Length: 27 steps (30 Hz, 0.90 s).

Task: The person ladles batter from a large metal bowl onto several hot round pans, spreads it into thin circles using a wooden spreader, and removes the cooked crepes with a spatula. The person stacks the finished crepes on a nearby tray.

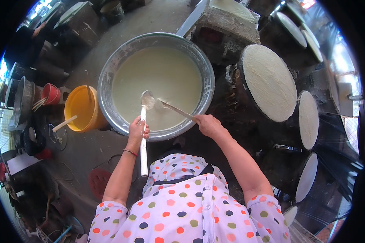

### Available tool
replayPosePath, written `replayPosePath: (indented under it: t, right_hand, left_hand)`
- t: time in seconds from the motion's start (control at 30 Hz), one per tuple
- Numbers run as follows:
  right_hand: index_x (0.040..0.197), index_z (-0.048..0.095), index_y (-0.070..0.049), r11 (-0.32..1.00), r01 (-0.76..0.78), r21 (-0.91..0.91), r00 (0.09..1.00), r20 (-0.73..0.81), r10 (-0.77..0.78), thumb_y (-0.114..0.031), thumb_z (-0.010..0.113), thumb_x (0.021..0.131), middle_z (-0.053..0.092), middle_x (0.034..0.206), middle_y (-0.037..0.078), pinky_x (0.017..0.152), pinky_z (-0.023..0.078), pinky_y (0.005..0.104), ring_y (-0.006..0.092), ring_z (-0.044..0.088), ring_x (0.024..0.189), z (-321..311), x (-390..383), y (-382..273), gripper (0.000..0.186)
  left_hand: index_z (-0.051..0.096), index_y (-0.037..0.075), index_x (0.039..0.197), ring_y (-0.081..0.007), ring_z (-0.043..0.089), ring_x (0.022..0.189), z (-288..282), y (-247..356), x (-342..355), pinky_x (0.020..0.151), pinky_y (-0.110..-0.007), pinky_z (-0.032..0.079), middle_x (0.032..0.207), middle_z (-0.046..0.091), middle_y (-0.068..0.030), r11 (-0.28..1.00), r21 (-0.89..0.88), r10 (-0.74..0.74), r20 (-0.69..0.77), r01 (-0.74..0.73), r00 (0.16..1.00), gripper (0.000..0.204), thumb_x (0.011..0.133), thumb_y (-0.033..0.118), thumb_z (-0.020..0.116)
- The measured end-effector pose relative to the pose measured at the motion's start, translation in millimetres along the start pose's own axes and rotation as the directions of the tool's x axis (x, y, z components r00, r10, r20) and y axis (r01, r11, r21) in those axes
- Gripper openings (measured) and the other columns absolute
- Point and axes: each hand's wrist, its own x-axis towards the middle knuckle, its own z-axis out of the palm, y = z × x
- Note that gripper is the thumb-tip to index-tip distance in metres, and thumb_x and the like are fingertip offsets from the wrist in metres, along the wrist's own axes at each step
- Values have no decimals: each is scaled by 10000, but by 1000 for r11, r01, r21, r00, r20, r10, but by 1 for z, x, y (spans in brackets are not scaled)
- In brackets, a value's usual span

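A wide metal basin (104,95) stands in front of me, holding pale, creamy liquid (158,71). My left hand (137,130) is closed around the white handle of a ladle (144,152). The ladle's bowl, smeared with pale liquid, is over the near part of the basin. In my right hand (210,125) is a long, flat spatula (177,110), gripped near the basin's right rim. It slants inward, and its tip lies close beside the ladle's bowl. Whether the two tools touch I cannot tell.
At the right stand round griddles (268,81) covered with a pale layer, another (308,120) beyond. A yellow bucket (85,109) with a stick in it sits left of the basin, near a red pail (51,94). Another person (30,44) is at the far left.
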Motion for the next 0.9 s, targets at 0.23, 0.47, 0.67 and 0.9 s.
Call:
replayPosePath:
  t: [0.23, 0.47, 0.67, 0.9]
  right_hand:
    - [1086, 637, -95, 918, -217, 332, 973, 149, 177, -159, 442, 919, 658, 958, 193, 762, 503, 453, 387, 627, 902, -5, -12, -7, 264]
    - [1199, 608, -154, 885, -230, 406, 947, 303, 107, -194, 410, 973, 545, 571, 58, 373, 410, 315, 142, 502, 409, 0, -19, 11, 304]
    - [1314, 524, -138, 603, -260, 754, 948, 318, 10, -187, 389, 1005, 480, 569, 27, 352, 366, 249, 94, 407, 381, -48, -45, -2, 341]
    - [1322, 511, -107, 432, 134, 892, 975, -42, -216, -181, 406, 1003, 463, 557, 17, 331, 328, 239, 88, 408, 376, -107, -53, -44, 345]
  left_hand:
    - [404, 69, 1301, -92, 423, 472, 9, -9, 23, 372, -233, 353, 713, 452, -46, 995, 97, -5, -20, 7, 1000, 365, 942, 91, 461]
    - [426, 5, 918, -62, 442, 544, 54, -70, 41, 395, -176, 368, 739, 461, -34, 833, -483, -202, 193, 272, 960, 73, 924, 71, 459]
    - [381, -43, 1058, -24, 389, 510, 58, 13, -4, 384, -124, 365, 757, 430, -35, 404, -790, -31, 491, 461, 870, 240, 986, 173, 457]
    - [424, -33, 982, -7, 360, 503, 89, 149, -92, 351, -128, 324, 708, 380, 20, 473, -840, 270, 424, 265, 864, 284, 996, 244, 482]
